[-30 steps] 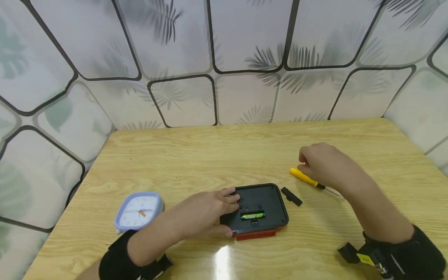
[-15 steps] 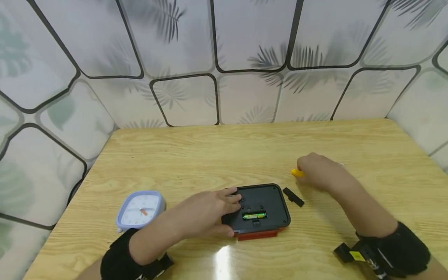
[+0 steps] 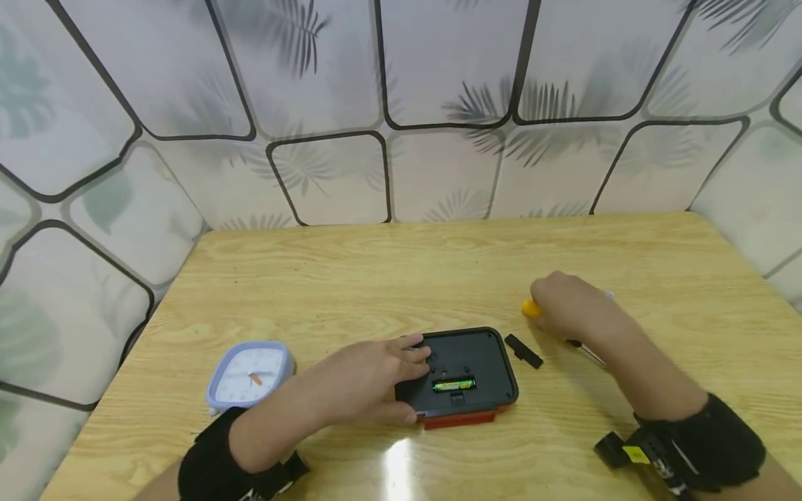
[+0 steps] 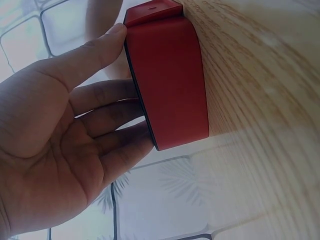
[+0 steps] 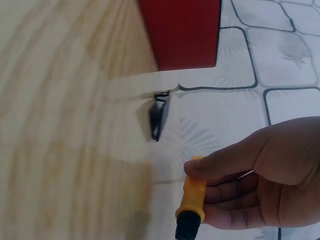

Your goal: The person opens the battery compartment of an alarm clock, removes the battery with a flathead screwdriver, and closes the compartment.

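Observation:
A red box-shaped device with a black back [image 3: 485,355] lies back side up on the table in the head view. A green battery [image 3: 454,385] sits in a slot in that back. My left hand [image 3: 376,376] rests on the device's left part, its fingers spread over the black back and its thumb at the near edge. In the left wrist view the device's red side [image 4: 170,90] shows beside the hand. My right hand [image 3: 573,303] pinches a screwdriver [image 5: 192,195] by its yellow handle; the hand covers most of the handle in the head view.
A small black battery cover [image 3: 523,351] lies between the device and my right hand. To the left of my left forearm is a light-blue clock [image 3: 249,376], its white face up. The wooden table [image 3: 376,278] ends at a patterned wall covering.
My right hand has come down and left onto the screwdriver and now holds its yellow handle. The left hand and the device have stayed in place.

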`<action>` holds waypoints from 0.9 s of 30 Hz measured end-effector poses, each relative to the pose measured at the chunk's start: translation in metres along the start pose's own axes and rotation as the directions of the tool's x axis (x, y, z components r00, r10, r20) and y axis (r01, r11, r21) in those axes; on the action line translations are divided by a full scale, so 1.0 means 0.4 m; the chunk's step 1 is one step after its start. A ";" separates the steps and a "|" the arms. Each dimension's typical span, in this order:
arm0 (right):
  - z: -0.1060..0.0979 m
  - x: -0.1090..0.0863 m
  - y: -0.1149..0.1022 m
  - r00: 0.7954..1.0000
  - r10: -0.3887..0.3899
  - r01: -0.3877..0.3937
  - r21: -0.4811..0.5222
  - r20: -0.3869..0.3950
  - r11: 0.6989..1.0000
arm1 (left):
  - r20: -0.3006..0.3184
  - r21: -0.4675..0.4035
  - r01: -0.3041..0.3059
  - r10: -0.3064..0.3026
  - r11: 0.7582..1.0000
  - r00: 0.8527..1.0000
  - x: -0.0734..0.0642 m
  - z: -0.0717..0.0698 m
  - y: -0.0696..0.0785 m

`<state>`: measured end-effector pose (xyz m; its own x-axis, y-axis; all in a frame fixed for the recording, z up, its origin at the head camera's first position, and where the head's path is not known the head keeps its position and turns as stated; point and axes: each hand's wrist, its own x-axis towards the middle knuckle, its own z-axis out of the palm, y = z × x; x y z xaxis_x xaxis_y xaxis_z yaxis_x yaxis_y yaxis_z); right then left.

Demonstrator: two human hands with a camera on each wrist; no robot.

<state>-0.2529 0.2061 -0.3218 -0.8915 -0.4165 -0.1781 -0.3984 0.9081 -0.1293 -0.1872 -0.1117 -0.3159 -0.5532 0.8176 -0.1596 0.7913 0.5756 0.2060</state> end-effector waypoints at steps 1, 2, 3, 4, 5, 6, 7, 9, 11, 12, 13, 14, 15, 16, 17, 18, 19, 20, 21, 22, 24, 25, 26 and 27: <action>-0.005 -0.002 -0.002 1.000 0.003 -0.003 0.008 -0.008 1.000 | -0.001 -0.006 0.002 -0.002 1.000 1.000 0.000 0.000 -0.001; -0.010 -0.004 -0.004 1.000 0.002 -0.002 0.015 -0.022 1.000 | 0.001 -0.005 0.004 -0.004 1.000 1.000 0.001 -0.001 -0.001; -0.017 -0.007 -0.007 0.999 0.003 -0.003 0.023 -0.038 1.000 | 0.000 -0.003 0.004 -0.004 1.000 1.000 0.002 -0.002 -0.001; -0.023 -0.011 -0.010 0.998 0.004 -0.002 0.035 -0.057 0.999 | 0.002 -0.003 0.004 -0.004 1.000 1.000 0.002 -0.002 -0.002; -0.029 -0.015 -0.015 0.997 0.008 -0.005 0.047 -0.074 0.999 | 0.000 -0.007 0.000 0.000 1.000 1.000 0.003 -0.003 -0.002; -0.036 -0.020 -0.020 0.996 0.010 -0.004 0.057 -0.093 0.998 | 0.003 -0.004 0.003 -0.003 1.000 1.000 0.003 -0.004 -0.002; -0.042 -0.025 -0.025 0.993 0.009 -0.002 0.060 -0.115 0.998 | 0.004 -0.006 0.005 -0.005 1.000 1.000 0.004 -0.004 -0.001; -0.055 -0.037 -0.037 0.983 -0.010 0.018 0.045 -0.184 0.999 | 0.004 -0.004 0.005 -0.005 1.000 1.000 0.004 -0.005 -0.001; -0.067 -0.050 -0.049 0.969 -0.036 0.047 0.037 -0.246 0.998 | 0.003 -0.006 0.004 -0.004 1.000 1.000 0.005 -0.006 0.000; -0.072 -0.056 -0.055 0.959 -0.055 0.068 0.036 -0.279 0.997 | 0.004 -0.006 0.004 -0.004 1.000 1.000 0.006 -0.006 0.000; -0.076 -0.062 -0.062 0.947 -0.071 0.086 0.036 -0.314 0.996 | 0.002 -0.007 0.002 -0.002 1.000 1.000 0.006 -0.006 0.000; -0.079 -0.066 -0.070 0.933 -0.089 0.109 0.040 -0.350 0.993 | 0.002 -0.007 0.002 -0.002 1.000 1.000 0.006 -0.006 0.000; -0.082 -0.070 -0.077 0.919 -0.101 0.130 0.052 -0.381 0.990 | 0.001 -0.010 0.003 -0.003 1.000 1.000 0.006 -0.006 0.000; -0.082 -0.074 -0.084 0.904 -0.112 0.152 0.064 -0.414 0.986 | 0.000 -0.010 0.002 -0.002 1.000 1.000 0.006 -0.006 0.000; -0.082 -0.076 -0.091 0.882 -0.128 0.179 0.071 -0.454 0.981 | -0.002 -0.011 0.002 -0.002 1.000 1.000 0.005 -0.005 0.000; -0.082 -0.078 -0.099 0.855 -0.144 0.207 0.074 -0.498 0.976 | -0.005 -0.016 0.000 0.000 1.000 1.000 0.004 -0.005 -0.001; -0.081 -0.080 -0.106 0.825 -0.159 0.236 0.075 -0.542 0.969 | -0.006 -0.016 0.001 -0.001 1.000 1.000 0.003 -0.004 -0.001; -0.080 -0.081 -0.112 0.790 -0.179 0.270 0.070 -0.586 0.960 | -0.009 -0.019 0.001 -0.001 1.000 1.000 0.002 -0.004 -0.001; -0.079 -0.082 -0.117 0.752 -0.200 0.307 0.065 -0.627 0.949 | -0.011 -0.022 0.000 0.000 1.000 1.000 0.002 -0.004 -0.002; -0.078 -0.082 -0.123 0.714 -0.220 0.346 0.061 -0.664 0.936 | -0.013 -0.023 -0.002 0.001 1.000 1.000 0.001 -0.004 -0.002; -0.075 -0.084 -0.134 0.649 -0.255 0.422 0.060 -0.717 0.905 | -0.016 -0.028 -0.001 0.001 1.000 1.000 0.000 -0.003 -0.002; -0.073 -0.085 -0.139 0.626 -0.266 0.458 0.071 -0.733 0.886 | -0.018 -0.029 -0.002 0.002 1.000 1.000 0.000 -0.002 -0.002; -0.070 -0.086 -0.146 0.610 -0.274 0.492 0.085 -0.743 0.866 | -0.018 -0.030 -0.002 0.001 1.000 1.000 0.000 0.000 -0.002; -0.067 -0.087 -0.152 0.601 -0.279 0.527 0.108 -0.749 0.843 | -0.015 -0.030 0.001 -0.001 1.000 1.000 0.001 0.001 -0.001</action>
<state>-0.2032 0.1666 -0.2814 -0.5861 -0.4706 0.6596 -0.7820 0.5416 -0.3084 -0.1877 -0.1119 -0.3164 -0.5580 0.8170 -0.1458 0.7828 0.5765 0.2345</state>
